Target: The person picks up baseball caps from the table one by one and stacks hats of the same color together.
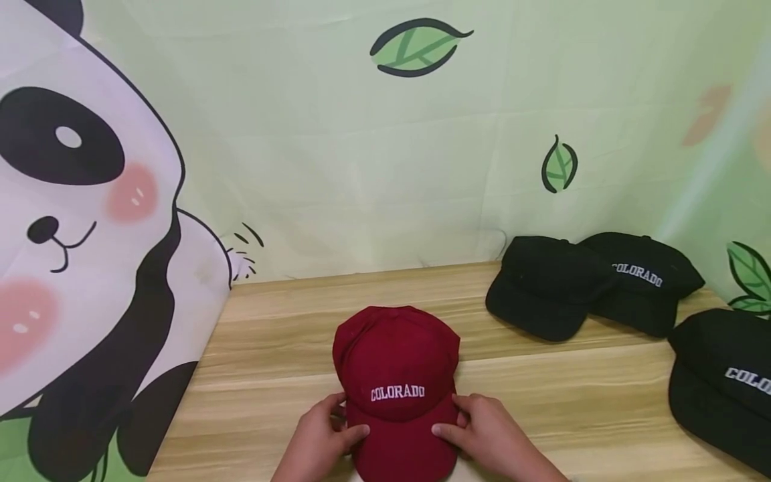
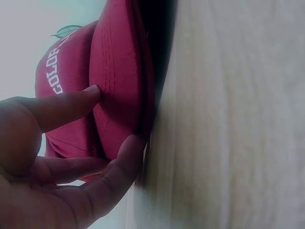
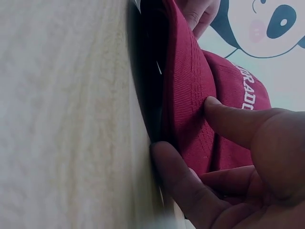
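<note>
A dark red baseball cap [image 1: 394, 361] with white COLORADO lettering sits on the wooden table, its brim [image 1: 403, 448] facing me. My left hand [image 1: 325, 435] pinches the brim's left side, thumb on top and fingers at the edge and beneath. On the opposite side my right hand [image 1: 488, 432] grips the brim the same way. Seen from the left wrist, the left thumb [image 2: 71, 105] presses the stitched top of the brim close over the tabletop. In the right wrist view the right thumb [image 3: 238, 119] lies on the brim, with a fingertip [image 3: 167, 155] under its edge.
Two black caps overlap at the back right, one plain-fronted [image 1: 542, 288] and one lettered COLORADO [image 1: 644, 288]. Another black cap [image 1: 723, 388] stands at the right edge, partly out of view. Behind the wooden table [image 1: 271, 348] hangs a green cloth [image 1: 337, 134] printed with a panda and leaves.
</note>
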{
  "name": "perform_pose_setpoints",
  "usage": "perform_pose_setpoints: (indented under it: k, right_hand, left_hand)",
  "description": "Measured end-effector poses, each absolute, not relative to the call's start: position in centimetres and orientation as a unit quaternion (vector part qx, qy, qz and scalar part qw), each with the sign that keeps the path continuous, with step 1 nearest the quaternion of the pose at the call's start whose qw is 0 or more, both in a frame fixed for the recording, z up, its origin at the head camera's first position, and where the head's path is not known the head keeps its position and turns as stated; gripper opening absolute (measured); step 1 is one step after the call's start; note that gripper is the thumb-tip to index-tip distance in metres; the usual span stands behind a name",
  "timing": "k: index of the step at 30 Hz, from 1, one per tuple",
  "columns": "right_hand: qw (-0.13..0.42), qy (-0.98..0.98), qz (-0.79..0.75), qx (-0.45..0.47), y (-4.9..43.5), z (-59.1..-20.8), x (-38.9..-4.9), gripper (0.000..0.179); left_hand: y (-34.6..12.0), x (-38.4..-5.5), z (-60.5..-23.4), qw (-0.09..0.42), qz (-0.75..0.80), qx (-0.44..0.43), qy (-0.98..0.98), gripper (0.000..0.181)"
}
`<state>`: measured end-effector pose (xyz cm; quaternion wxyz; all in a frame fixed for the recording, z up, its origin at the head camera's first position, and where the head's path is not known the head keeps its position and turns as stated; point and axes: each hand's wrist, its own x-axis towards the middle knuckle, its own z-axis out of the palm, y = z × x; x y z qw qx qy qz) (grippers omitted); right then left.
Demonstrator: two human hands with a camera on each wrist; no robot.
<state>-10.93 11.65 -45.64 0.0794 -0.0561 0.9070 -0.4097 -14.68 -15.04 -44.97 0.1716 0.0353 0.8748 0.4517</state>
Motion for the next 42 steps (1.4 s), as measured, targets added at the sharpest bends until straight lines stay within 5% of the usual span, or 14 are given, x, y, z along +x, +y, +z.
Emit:
perform_pose_setpoints:
  k: [17, 24, 42]
  right_hand:
    - [0.073, 0.904, -0.412, -0.088, 12.6, -45.4, -11.3, 0.037]
    - [0.084, 0.898, -0.423, -0.089, 12.9, -45.2, -11.3, 0.041]
    - [0.075, 0.901, -0.426, -0.048, 15.4, -43.8, -10.6, 0.061]
  left_hand:
    - [-15.0, -14.7, -44.9, 0.163, 0.455, 0.032, 0.875, 0.063]
    - [-15.1, -14.6, -44.4, 0.147, 0.442, 0.032, 0.884, 0.06]
    - [-14.2, -13.8, -42.7, 0.019, 0.401, 0.035, 0.915, 0.011]
